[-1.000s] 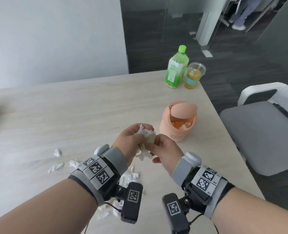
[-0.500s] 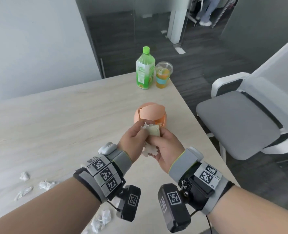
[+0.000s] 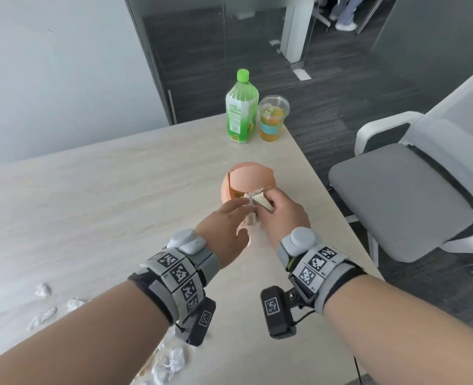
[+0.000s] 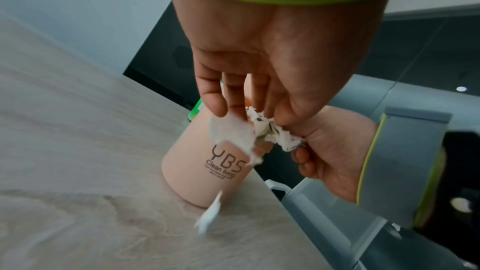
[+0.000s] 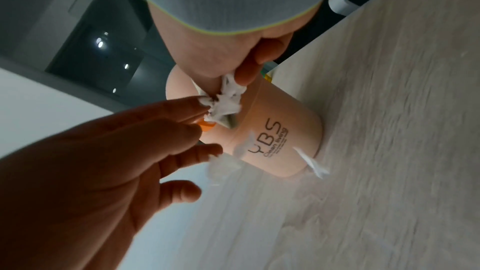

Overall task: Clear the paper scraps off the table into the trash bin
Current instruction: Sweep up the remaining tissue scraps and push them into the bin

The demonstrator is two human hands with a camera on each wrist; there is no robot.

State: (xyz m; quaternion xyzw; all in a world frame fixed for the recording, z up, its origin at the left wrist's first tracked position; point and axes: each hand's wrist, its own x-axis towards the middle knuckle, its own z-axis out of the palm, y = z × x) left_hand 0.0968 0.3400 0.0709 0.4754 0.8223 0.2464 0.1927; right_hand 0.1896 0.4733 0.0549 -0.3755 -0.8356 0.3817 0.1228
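I have the right hand (image 3: pixel 281 215) clamped on a wad of paper scraps (image 3: pixel 258 200) at the trash bin (image 3: pixel 247 176) mouth, left hand (image 3: pixel 224 232) loosely steadying it with straight fingers, while more loose scraps (image 3: pixel 168 365) wait on the table (image 3: pixel 104 190), so I judge it partway done

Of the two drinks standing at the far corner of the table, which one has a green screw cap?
The tall green bottle, left of the clear plastic cup, which has a flat transparent lid and orange drink inside.
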